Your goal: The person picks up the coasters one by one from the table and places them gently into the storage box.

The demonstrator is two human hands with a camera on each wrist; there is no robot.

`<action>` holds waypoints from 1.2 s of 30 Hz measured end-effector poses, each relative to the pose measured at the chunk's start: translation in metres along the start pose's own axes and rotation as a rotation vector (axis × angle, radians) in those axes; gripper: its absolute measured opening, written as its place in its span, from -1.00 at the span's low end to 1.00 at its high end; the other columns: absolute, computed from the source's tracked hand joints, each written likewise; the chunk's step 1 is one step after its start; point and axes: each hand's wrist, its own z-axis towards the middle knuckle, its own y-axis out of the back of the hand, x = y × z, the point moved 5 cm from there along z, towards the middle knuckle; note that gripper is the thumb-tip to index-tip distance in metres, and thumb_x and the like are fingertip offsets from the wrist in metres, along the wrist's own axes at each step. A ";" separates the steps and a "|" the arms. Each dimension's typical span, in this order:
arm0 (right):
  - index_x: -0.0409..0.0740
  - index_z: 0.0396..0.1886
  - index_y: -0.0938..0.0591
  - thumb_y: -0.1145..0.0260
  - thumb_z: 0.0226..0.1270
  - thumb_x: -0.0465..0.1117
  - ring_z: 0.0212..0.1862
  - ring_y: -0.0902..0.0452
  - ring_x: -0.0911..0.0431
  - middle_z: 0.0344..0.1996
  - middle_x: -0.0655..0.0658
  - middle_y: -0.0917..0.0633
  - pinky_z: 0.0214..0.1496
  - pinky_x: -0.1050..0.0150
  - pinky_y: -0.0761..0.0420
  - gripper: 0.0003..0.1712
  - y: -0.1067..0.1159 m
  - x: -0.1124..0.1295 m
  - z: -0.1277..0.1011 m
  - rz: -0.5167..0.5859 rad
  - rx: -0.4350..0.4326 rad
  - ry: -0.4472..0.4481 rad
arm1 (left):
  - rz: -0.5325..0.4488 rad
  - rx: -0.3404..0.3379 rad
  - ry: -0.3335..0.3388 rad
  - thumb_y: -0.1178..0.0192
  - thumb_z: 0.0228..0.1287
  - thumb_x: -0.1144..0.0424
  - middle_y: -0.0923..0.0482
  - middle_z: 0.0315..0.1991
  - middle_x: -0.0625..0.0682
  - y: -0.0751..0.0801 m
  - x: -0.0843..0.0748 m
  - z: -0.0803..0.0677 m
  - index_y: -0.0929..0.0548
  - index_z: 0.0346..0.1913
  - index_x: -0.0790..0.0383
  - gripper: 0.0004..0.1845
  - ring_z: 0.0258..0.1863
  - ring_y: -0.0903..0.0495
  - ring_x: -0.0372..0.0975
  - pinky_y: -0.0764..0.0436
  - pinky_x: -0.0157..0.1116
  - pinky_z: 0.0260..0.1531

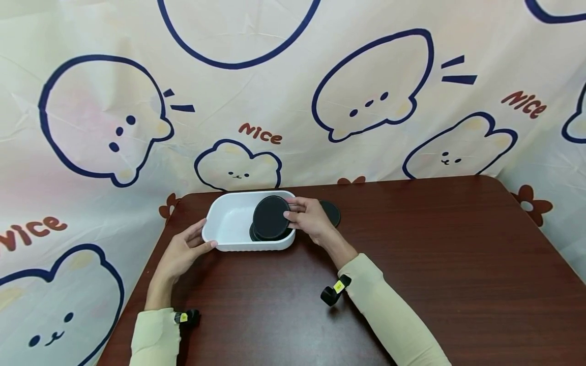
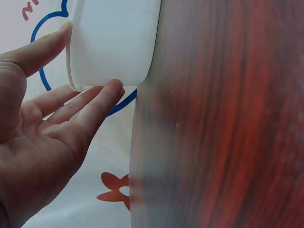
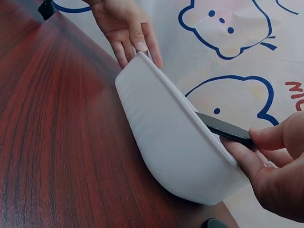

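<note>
A white oblong tray stands near the table's far edge. My left hand holds its left end, thumb at the near corner and fingers along the end wall; the left wrist view shows fingertips against the tray. With my right hand I pinch a round black coaster by its edge, tilted over the tray's right part. In the right wrist view the coaster crosses the rim between thumb and fingers. Beneath it, partly hidden, a dark round coaster lies inside the tray.
Another dark round coaster lies on the table just right of the tray, partly behind my right hand. The brown wooden table extends to the right and front. A printed cloth hangs behind the far edge.
</note>
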 end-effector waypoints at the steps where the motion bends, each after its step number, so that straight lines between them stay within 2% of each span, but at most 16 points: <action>1: -0.21 0.46 -0.59 -0.33 0.55 -0.41 0.01 -0.72 0.11 0.26 -0.34 -0.69 0.03 0.23 -0.82 -0.47 0.000 0.000 0.000 -0.004 -0.001 0.001 | -0.001 0.000 0.002 -0.43 0.47 0.11 -0.25 0.64 0.37 0.000 0.000 0.000 -0.14 0.73 0.22 -0.05 0.52 -0.46 0.23 -0.52 0.00 0.32; 7: -0.19 0.42 -0.63 -0.35 0.54 -0.40 0.00 -0.73 0.09 0.23 -0.31 -0.73 -0.05 0.27 -0.82 -0.50 -0.001 0.001 -0.001 -0.043 -0.013 0.012 | -0.006 0.002 -0.002 -0.42 0.48 0.13 -0.26 0.63 0.38 0.001 0.000 0.000 -0.14 0.73 0.24 -0.06 0.52 -0.46 0.24 -0.52 -0.01 0.31; 11: -0.15 0.39 -0.66 -0.38 0.52 -0.39 0.07 -0.75 0.04 0.23 -0.28 -0.75 0.02 0.20 -0.83 -0.52 -0.001 0.003 0.000 -0.098 -0.025 0.041 | -0.004 0.000 -0.013 -0.41 0.49 0.15 -0.27 0.63 0.38 0.001 -0.001 0.000 -0.14 0.72 0.25 -0.08 0.51 -0.47 0.24 -0.52 -0.01 0.31; 14: -0.13 0.35 -0.71 -0.41 0.49 -0.38 0.16 -0.78 -0.03 0.24 -0.25 -0.76 0.15 0.11 -0.81 -0.53 -0.001 0.007 -0.002 -0.189 -0.055 0.096 | -0.006 0.000 -0.012 -0.40 0.49 0.17 -0.26 0.63 0.38 0.001 -0.001 0.001 -0.14 0.72 0.25 -0.08 0.51 -0.46 0.24 -0.52 0.00 0.31; 18: -0.06 0.29 -0.76 -0.48 0.44 -0.31 0.30 -0.74 -0.07 0.28 -0.19 -0.76 0.31 0.02 -0.74 -0.56 0.000 0.017 -0.006 -0.369 -0.124 0.183 | -0.007 0.000 -0.005 -0.40 0.49 0.16 -0.25 0.63 0.38 0.000 -0.002 0.001 -0.13 0.73 0.25 -0.08 0.52 -0.46 0.25 -0.51 0.01 0.32; 21: -0.04 0.28 -0.77 -0.50 0.43 -0.26 0.35 -0.70 -0.09 0.32 -0.17 -0.75 0.36 -0.02 -0.70 -0.56 0.003 0.023 -0.010 -0.453 -0.156 0.236 | -0.011 0.001 -0.002 -0.41 0.49 0.15 -0.26 0.63 0.38 0.000 -0.001 0.001 -0.13 0.73 0.25 -0.07 0.52 -0.46 0.24 -0.52 0.00 0.31; 24: -0.06 0.28 -0.76 -0.50 0.43 -0.24 0.37 -0.69 -0.08 0.32 -0.18 -0.74 0.39 -0.03 -0.69 -0.56 0.008 0.024 -0.013 -0.447 -0.155 0.254 | -0.011 0.004 -0.006 -0.41 0.49 0.14 -0.27 0.62 0.40 0.000 -0.001 0.001 -0.13 0.73 0.26 -0.07 0.51 -0.46 0.25 -0.53 -0.02 0.30; 30: -0.11 0.31 -0.73 -0.50 0.43 -0.25 0.33 -0.72 -0.10 0.24 -0.26 -0.78 0.31 -0.04 -0.74 -0.53 0.025 0.017 -0.021 -0.398 -0.146 0.248 | -0.014 0.004 -0.007 -0.41 0.49 0.14 -0.26 0.63 0.38 0.001 -0.001 0.000 -0.14 0.73 0.25 -0.07 0.52 -0.46 0.23 -0.52 -0.01 0.31; 36: -0.14 0.34 -0.70 -0.48 0.46 -0.23 0.32 -0.72 -0.12 0.25 -0.21 -0.77 0.31 -0.08 -0.72 -0.52 0.040 0.013 -0.033 -0.368 -0.142 0.245 | -0.009 0.003 -0.007 -0.41 0.49 0.11 -0.26 0.64 0.37 0.001 0.001 0.000 -0.13 0.73 0.23 -0.06 0.53 -0.45 0.23 -0.52 0.00 0.31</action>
